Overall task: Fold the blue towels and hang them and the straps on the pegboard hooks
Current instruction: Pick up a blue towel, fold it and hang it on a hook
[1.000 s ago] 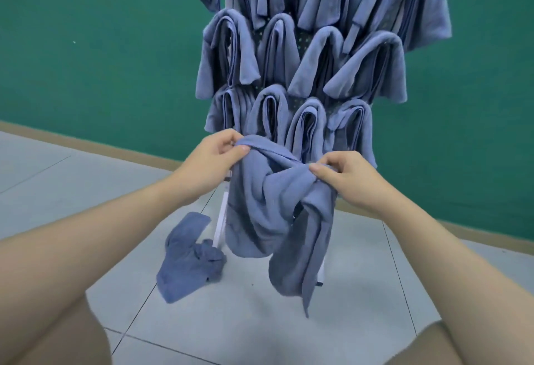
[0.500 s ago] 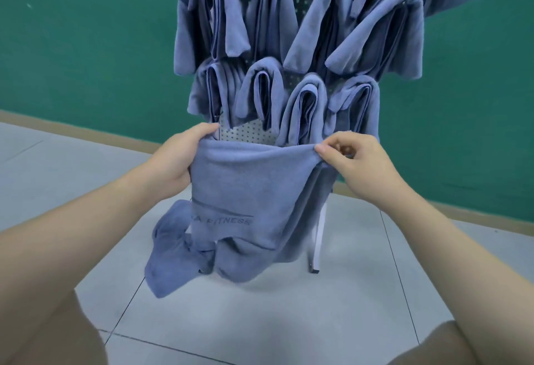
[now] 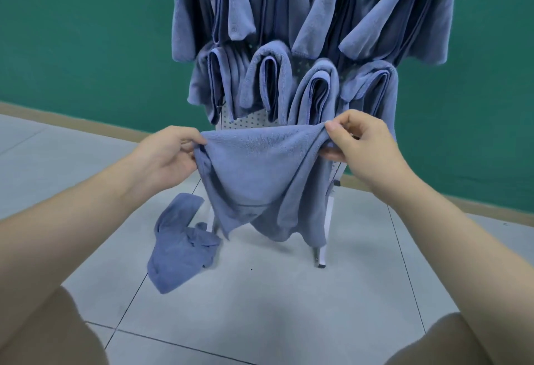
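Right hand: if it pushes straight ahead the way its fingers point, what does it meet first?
Likely the folded towel hanging lowest on the pegboard, just beyond the right hand pinching the held towel. Depth is unclear from this one view.

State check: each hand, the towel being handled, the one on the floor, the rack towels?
left hand: pinches the held towel's left top corner
right hand: pinches its right top corner
held towel: spread between the hands, sagging, not yet folded
floor towel: crumpled, unfolded
hung towels: folded, draped on the pegboard
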The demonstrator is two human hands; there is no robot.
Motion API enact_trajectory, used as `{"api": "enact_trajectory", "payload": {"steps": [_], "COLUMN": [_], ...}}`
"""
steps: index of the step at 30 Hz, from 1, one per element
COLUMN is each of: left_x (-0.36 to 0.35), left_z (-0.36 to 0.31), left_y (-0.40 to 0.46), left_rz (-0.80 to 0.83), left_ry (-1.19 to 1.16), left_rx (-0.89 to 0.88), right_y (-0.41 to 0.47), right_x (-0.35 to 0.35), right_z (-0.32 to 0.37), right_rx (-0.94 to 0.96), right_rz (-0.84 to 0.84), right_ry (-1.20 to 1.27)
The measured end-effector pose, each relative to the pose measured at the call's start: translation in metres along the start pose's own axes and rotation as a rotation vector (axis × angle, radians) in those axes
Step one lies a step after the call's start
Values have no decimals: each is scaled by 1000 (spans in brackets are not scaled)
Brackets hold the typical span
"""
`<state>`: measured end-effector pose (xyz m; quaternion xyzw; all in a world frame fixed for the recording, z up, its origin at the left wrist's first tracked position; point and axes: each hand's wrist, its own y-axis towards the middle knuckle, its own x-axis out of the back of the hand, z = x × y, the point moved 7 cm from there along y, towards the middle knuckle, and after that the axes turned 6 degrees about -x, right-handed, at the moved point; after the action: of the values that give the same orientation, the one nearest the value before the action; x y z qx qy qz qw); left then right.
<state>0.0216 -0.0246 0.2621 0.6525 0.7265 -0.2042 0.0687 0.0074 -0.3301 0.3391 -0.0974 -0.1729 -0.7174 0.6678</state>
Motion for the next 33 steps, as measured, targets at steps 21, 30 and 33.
{"api": "enact_trajectory", "payload": {"steps": [21, 30, 33], "left_x": [27, 17, 15], "left_z": [54, 25, 15], "left_y": [1, 12, 10], "left_rz": [96, -31, -40], "left_ry": [689, 45, -37], "left_rx": [286, 120, 100], "right_y": [-4, 1, 6], "right_x": [-34, -19, -15], "right_z": [-46, -66, -67], "right_rx": [-587, -682, -600], "right_rz": [88, 39, 44], "right_ry": [551, 599, 502]}}
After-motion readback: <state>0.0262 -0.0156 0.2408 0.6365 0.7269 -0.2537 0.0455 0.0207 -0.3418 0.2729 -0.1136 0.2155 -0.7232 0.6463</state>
